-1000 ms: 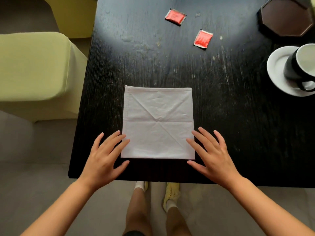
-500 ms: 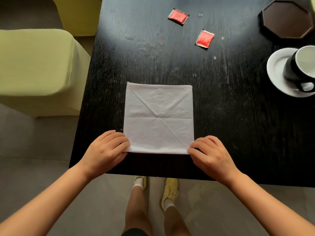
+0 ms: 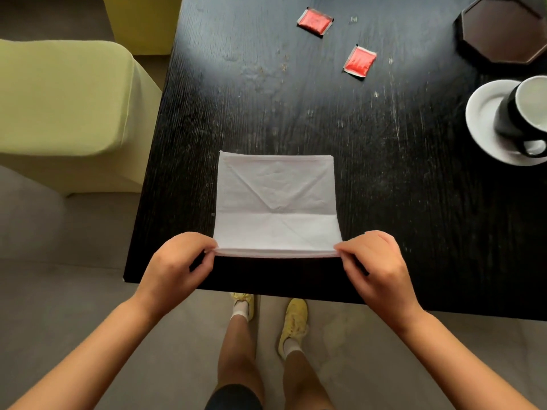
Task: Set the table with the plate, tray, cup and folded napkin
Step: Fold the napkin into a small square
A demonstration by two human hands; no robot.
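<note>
The napkin [image 3: 276, 204] lies flat near the table's [image 3: 414, 232] front edge, its near hem raised off the wood. The left hand [image 3: 174, 263] and right hand [image 3: 374, 261] each pinch a near corner between thumb and fingers — a grip suited, I judge, to folding that hem away (toward the far edge). The cup [image 3: 525, 113] sits on the plate [image 3: 485, 113], with the tray [image 3: 503, 34] beyond — well clear at far right.

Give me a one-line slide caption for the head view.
Both hands, left and right, pinch the near corners of a white napkin on a black table, lifting its near edge.
</note>
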